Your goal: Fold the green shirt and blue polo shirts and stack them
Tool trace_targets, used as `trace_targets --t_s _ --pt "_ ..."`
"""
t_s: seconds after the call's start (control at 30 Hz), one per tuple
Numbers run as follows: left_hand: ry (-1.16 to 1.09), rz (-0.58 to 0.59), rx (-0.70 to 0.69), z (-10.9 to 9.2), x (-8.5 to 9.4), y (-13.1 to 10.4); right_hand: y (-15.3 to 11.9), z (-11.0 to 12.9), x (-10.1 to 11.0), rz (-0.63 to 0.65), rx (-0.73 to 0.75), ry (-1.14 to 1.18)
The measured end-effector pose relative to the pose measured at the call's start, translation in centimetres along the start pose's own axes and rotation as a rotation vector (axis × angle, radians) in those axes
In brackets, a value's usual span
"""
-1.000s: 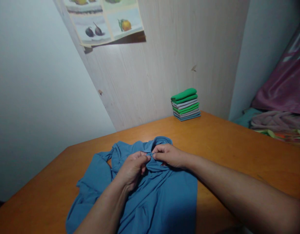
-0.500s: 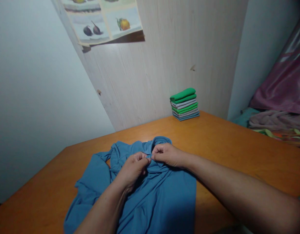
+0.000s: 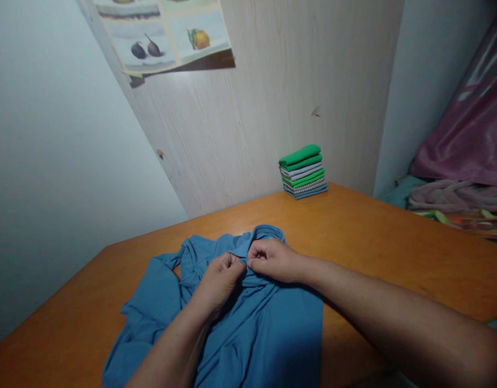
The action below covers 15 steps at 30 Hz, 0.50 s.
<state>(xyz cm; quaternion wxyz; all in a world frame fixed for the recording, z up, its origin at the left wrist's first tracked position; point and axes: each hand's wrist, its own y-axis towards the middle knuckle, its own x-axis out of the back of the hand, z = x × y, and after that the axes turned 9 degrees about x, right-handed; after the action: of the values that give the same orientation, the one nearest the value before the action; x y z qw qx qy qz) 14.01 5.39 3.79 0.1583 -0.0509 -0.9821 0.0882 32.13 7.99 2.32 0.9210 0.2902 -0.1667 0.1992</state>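
Observation:
A rumpled blue collared shirt lies on the wooden table, its collar at the far end and a sleeve spread to the left. Just below the collar, my left hand pinches the shirt's front edge between thumb and fingers. My right hand pinches the cloth right beside it, and the two thumb tips nearly touch. A small button showed between the fingertips a moment ago; now the fingers mostly hide that spot.
A neat stack of folded cloths, green, grey, checked and blue, stands at the table's back edge against a panel wall. A fruit picture poster hangs above. Purple fabric and other textiles lie off to the right.
The view has shifted slightly, so everything sits a little further left. My fingertips have drawn closer together over the button area, and both hands keep their pinch on the shirt.

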Motion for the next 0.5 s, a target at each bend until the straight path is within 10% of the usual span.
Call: trace_targets --t_s 0.5 --pt "-0.036 0.011 -0.168 -0.92 -0.66 -0.89 0.39 -0.50 0.71 -0.124 -0.022 -0.123"
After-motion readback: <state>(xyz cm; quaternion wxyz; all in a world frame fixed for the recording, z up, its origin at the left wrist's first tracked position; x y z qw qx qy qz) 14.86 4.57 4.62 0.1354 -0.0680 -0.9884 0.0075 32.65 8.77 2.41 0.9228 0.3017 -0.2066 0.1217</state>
